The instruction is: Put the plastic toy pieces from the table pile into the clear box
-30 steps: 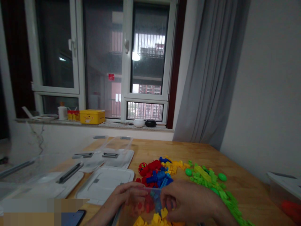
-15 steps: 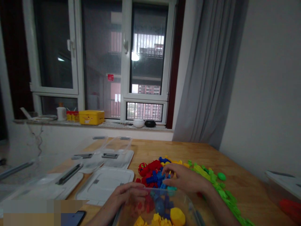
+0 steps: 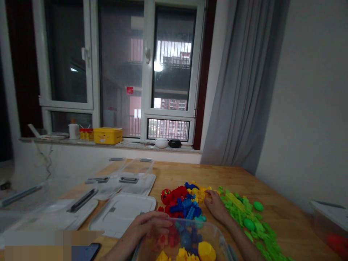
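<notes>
A clear plastic box (image 3: 199, 224) stands at the near edge of the view, with yellow toy pieces (image 3: 206, 251) in it; red and blue pieces show through its wall. My left hand (image 3: 152, 224) is closed over the box's left far rim. Beyond the box lies a heap of toy blocks: red blocks (image 3: 179, 191), blue blocks (image 3: 187, 204) and yellow blocks (image 3: 199, 195). My right hand (image 3: 216, 207) reaches to the right side of the yellow blocks, its fingers bent and the tips on a yellow piece. How firmly they grip it is partly hidden.
Green toy pieces (image 3: 251, 215) spread in a band along the right. White lids (image 3: 123, 214) and clear boxes with grey handles (image 3: 83, 200) fill the left. A phone (image 3: 91, 250) lies near the front left. Another box (image 3: 330, 221) stands at far right.
My right hand has moved away and to the right, from over the blue blocks to the yellow ones, uncovering the blue blocks. My left hand stays on the box rim.
</notes>
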A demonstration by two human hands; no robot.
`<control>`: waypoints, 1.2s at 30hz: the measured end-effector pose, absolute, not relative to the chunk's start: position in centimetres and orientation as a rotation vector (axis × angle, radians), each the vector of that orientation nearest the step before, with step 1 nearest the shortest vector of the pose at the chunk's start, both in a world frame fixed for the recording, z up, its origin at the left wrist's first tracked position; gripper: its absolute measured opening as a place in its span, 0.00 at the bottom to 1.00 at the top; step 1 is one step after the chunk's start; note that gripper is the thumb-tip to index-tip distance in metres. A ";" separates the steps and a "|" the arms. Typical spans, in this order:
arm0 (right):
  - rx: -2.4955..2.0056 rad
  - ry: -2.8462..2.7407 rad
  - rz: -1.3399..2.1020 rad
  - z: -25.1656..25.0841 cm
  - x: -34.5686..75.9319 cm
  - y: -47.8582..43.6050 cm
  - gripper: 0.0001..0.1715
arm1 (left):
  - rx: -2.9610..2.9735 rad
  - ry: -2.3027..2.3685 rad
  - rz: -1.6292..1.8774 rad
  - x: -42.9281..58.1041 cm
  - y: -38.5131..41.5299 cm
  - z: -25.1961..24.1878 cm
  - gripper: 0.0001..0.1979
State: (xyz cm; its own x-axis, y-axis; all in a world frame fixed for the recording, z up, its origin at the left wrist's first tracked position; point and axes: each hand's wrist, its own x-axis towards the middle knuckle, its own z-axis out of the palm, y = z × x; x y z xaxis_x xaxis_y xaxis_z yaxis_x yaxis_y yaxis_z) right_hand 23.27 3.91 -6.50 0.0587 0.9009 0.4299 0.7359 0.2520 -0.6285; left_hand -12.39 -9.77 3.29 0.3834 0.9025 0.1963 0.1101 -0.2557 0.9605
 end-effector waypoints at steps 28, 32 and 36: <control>-1.509 -1.742 0.069 -10.4 23.2 2.0 0.17 | 1.455 0.794 0.989 -12.3 -9.3 2.5 0.17; -1.430 -1.674 0.156 -10.4 22.6 0.6 0.17 | 1.479 0.838 1.015 -12.2 -9.0 2.5 0.15; -1.371 -1.421 0.485 -9.1 21.8 -0.6 0.23 | 1.465 0.828 1.028 -12.2 -8.7 2.2 0.16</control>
State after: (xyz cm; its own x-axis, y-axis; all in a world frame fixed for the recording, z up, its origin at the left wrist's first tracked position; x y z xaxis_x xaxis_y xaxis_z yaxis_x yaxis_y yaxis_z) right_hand 21.82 -0.55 -9.08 0.2117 0.8948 0.3932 0.4680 0.2604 -0.8445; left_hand -12.16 -8.75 2.16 0.3769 0.9137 0.1516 -0.0461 -0.1450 0.9884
